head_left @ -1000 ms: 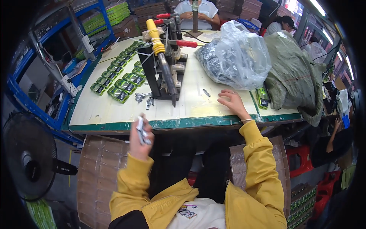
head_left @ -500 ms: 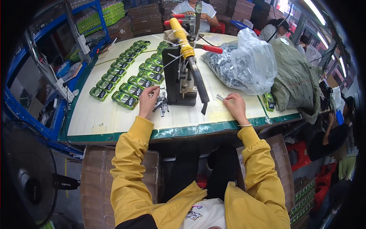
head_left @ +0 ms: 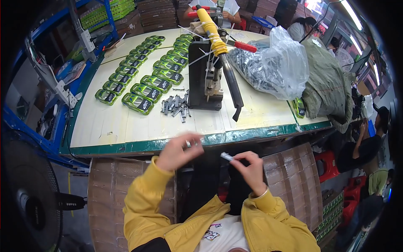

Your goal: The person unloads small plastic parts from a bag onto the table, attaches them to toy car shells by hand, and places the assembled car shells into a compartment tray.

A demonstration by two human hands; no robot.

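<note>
At 5 o'clock from the hand press (head_left: 199,75), just my side of the tbl edge (head_left: 264,131), my R hand (head_left: 251,169) is now pinching a small metal pc (head_left: 226,156) btwn thumb & fingertips, no longer reaching over the tbl as ½ sec ago. So I'm reading that pc as just picked up, & neither hand is touching the press. My L hand (head_left: 179,151), at 9 o'clock from the R, is moving off the loose heap (head_left: 175,106); its fingers are blurring, so can't tell if it's holding anything. That heap, at 9 o'clock from the press base, is looking fuller than a sec ago, prob. from L dropping pcs. Green cases (head_left: 156,83) are sitting at 10 o'clock, the clear bag (head_left: 287,69) at 2.
</note>
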